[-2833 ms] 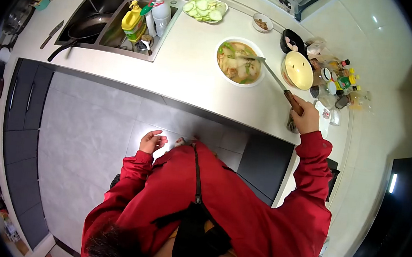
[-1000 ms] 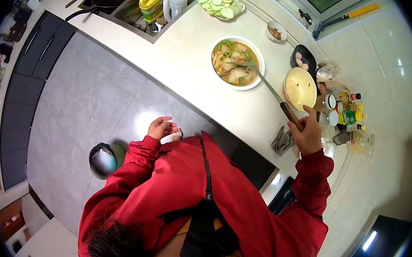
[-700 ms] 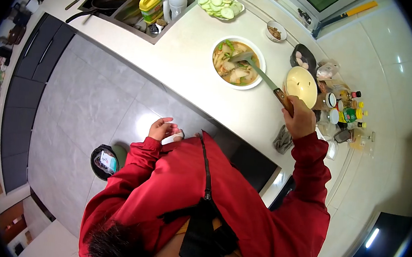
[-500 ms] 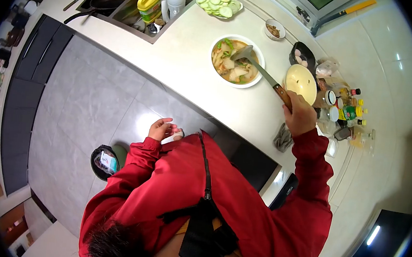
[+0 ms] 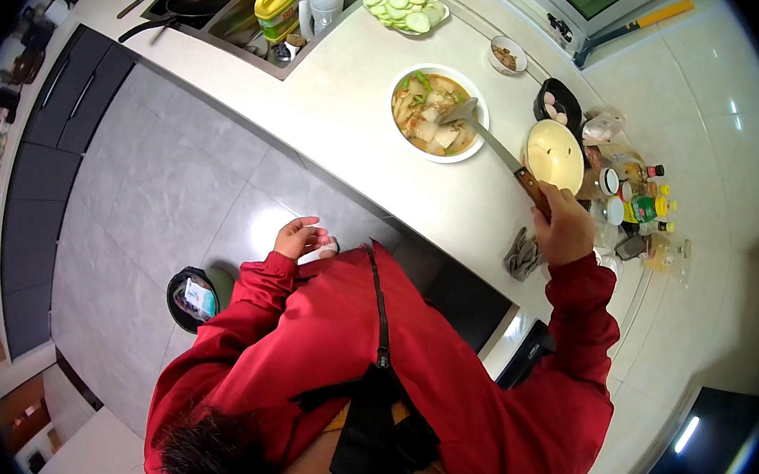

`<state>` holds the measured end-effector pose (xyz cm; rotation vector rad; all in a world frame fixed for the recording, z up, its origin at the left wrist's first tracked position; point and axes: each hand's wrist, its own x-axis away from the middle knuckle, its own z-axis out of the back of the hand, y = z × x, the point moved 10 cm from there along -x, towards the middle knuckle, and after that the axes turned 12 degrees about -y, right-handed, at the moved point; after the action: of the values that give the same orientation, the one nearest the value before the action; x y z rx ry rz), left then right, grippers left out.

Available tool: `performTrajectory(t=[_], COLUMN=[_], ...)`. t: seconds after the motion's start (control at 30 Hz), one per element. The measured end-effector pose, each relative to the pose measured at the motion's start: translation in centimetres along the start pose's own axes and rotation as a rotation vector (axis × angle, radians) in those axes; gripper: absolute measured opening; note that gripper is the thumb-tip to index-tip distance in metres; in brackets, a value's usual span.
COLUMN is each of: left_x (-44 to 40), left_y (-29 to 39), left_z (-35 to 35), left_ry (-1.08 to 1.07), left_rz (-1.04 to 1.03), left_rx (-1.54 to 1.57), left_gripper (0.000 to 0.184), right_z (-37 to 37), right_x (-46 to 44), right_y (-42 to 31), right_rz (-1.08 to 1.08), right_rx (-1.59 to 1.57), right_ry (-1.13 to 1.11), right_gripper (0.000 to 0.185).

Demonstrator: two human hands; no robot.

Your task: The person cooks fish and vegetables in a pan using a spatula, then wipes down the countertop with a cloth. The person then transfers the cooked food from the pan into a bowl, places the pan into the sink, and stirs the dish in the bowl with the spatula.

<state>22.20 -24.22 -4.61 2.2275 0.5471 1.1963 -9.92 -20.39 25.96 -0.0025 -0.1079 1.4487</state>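
Observation:
My right hand is wrapped round the wooden handle of a metal spatula. The spatula's blade rests in a white bowl of stew, with pale chunks, green pieces and brown broth. Beside the spatula's handle stands a cream-coloured bowl. My left hand hangs over the floor beside my jacket, its fingers loosely bent and apart, with nothing visible in it.
On the counter are a plate of green slices, a small bowl, a black dish of eggs, several bottles and jars, and a grey cloth. The sink holds detergent; a bin stands on the floor.
My right hand has pulled the spatula back toward the lower right. Its blade has shifted to the right within the bowl. My left hand has stayed in place.

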Motion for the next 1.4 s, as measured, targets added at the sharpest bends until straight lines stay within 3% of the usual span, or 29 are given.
performTrajectory(t=[0.17, 0.3, 0.63, 0.8, 1.0, 1.1, 1.4], left_x=[-0.4, -0.1, 0.4, 0.0, 0.1, 0.0, -0.3], left_y=[0.0, 0.7, -0.3, -0.4, 0.4, 0.4, -0.2], left_z=[0.1, -0.5, 0.9, 0.8, -0.3, -0.3, -0.1], left_ry=[-0.007, -0.003, 0.029, 0.024, 0.021, 0.016, 0.012], left_rz=[-0.006, -0.012, -0.027, -0.028, -0.017, -0.025, -0.023], left_rx=[-0.011, -0.005, 0.022, 0.022, 0.020, 0.026, 0.012], left_gripper=[0.026, 0.027, 0.027, 0.026, 0.026, 0.026, 0.026], right_z=[-0.2, -1.7, -2.8, -1.3, -2.3, -3.3, -1.3], right_x=[-1.1, -4.7, -8.1, -6.7, -8.4, -8.5, -4.1], right_y=[1.9, 2.5, 1.6, 2.6, 2.2, 1.7, 3.2], right_rz=[0.043, 0.003, -0.019, -0.049, 0.037, -0.018, -0.029], right_rx=[-0.252, -0.341, -0.114, -0.249, -0.192, -0.112, -0.304], right_ry=[0.150, 0.111, -0.009, -0.055, 0.102, -0.030, -0.009], right_gripper=[0.024, 0.023, 0.018, 0.020, 0.022, 0.022, 0.021])
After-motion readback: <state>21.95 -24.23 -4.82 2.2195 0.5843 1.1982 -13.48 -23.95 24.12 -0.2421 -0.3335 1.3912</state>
